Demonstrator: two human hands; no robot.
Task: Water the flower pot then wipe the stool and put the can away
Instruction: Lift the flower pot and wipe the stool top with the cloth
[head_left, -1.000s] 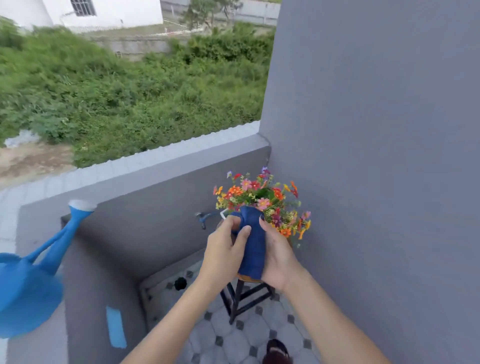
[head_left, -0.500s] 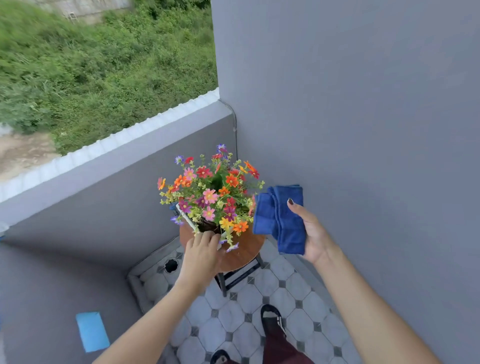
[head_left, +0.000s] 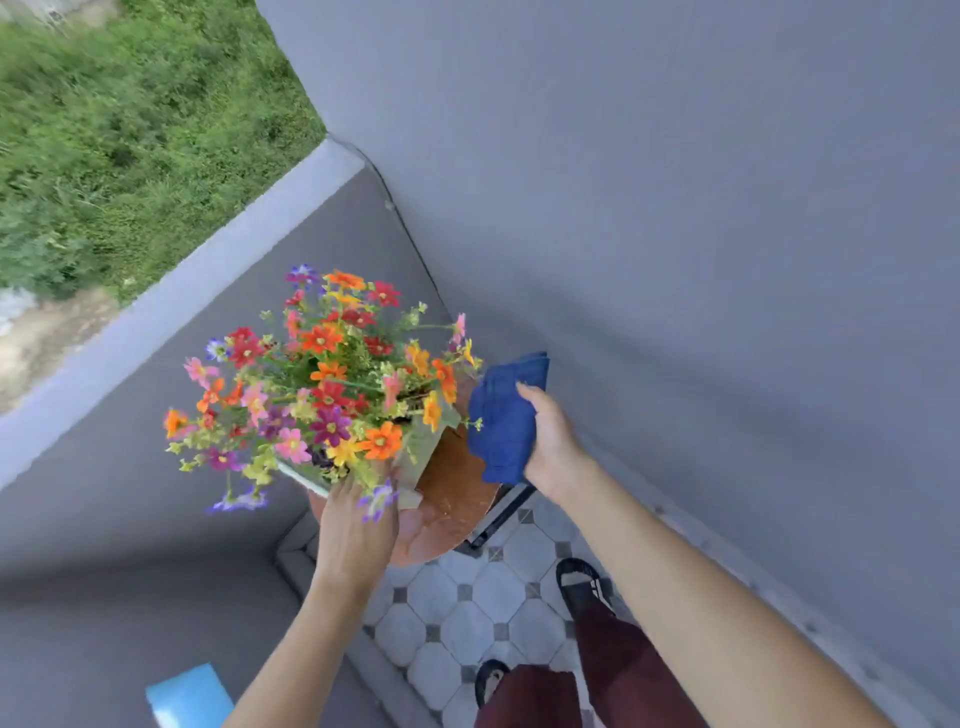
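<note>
A flower pot (head_left: 415, 462) full of red, orange, pink and purple blooms is tilted toward the left over a round brown stool (head_left: 452, 499). My left hand (head_left: 353, 530) grips the pot's near side from below, partly behind the flowers. My right hand (head_left: 550, 447) holds a folded dark blue cloth (head_left: 506, 415) just above the stool's right edge, beside the pot. One black stool leg (head_left: 498, 514) shows under the seat. The watering can is out of view.
A grey house wall (head_left: 675, 234) rises close on the right. A low grey parapet (head_left: 182, 291) runs along the left with grass beyond. My sandalled feet (head_left: 582, 587) stand on the tiled floor. A light blue patch (head_left: 189, 696) marks the near ledge.
My view has swung down and closer. The pot has tipped and shifted left in my left hand, baring more of the seat, while my right hand has brought the cloth down next to the stool.
</note>
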